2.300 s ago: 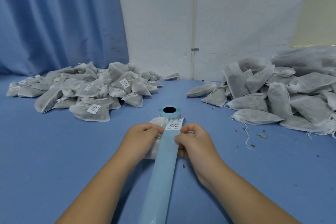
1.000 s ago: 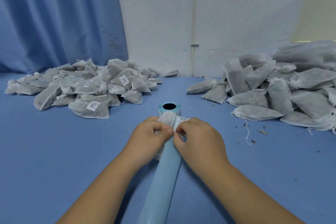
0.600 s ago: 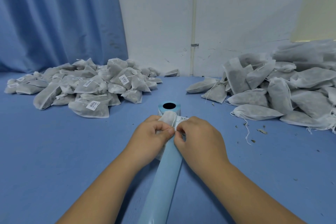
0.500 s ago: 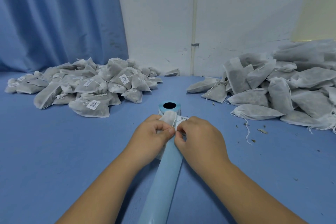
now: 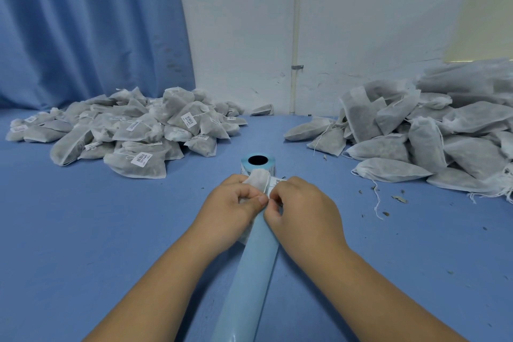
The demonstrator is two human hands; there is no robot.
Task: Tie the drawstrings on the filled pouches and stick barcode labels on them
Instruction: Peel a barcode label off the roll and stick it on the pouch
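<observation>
A white filled pouch sits at the table's middle, mostly hidden under my hands. My left hand grips it with curled fingers, thumb tip at its neck. My right hand pinches at the same spot beside the left thumb; what it pinches is hidden. A barcode label shows just past my right fingers. The blue label roll stands behind the pouch, and its bare backing strip runs toward me between my forearms.
Labelled pouches are heaped at the back left. Unlabelled pouches with loose strings are piled at the right. Small crumbs and a stray string lie on the blue table. A blue curtain and white wall stand behind.
Since 2.3 s ago the pouch has come up over the label strip and both hands have closed together at its top. In the last second almost nothing moved.
</observation>
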